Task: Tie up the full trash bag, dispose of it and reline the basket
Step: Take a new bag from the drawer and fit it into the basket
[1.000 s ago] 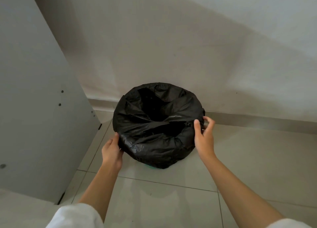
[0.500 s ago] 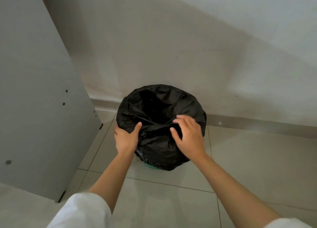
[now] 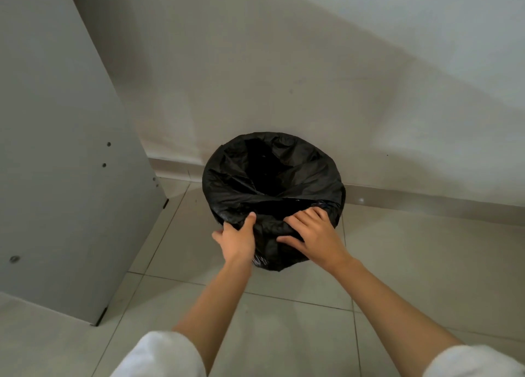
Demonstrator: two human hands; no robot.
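A black trash bag [image 3: 284,161] lines a round basket that stands on the tiled floor against the wall. The bag's edge is folded over the rim and hides the basket completely. Its mouth gapes open and looks dark inside. My left hand [image 3: 237,239] grips the folded plastic at the near left of the rim, thumb on top. My right hand [image 3: 315,234] lies on the near right of the rim, fingers spread and pressing into the plastic.
A grey panel [image 3: 56,163] with small screw holes stands upright at the left, close to the basket. A pale wall [image 3: 312,78] with a grey skirting board [image 3: 426,203] runs behind. Light floor tiles [image 3: 284,334] stretch toward me.
Both hands have come in from the basket's left and right sides to the near part of the rim. The view has tilted so the basket sits a little higher.
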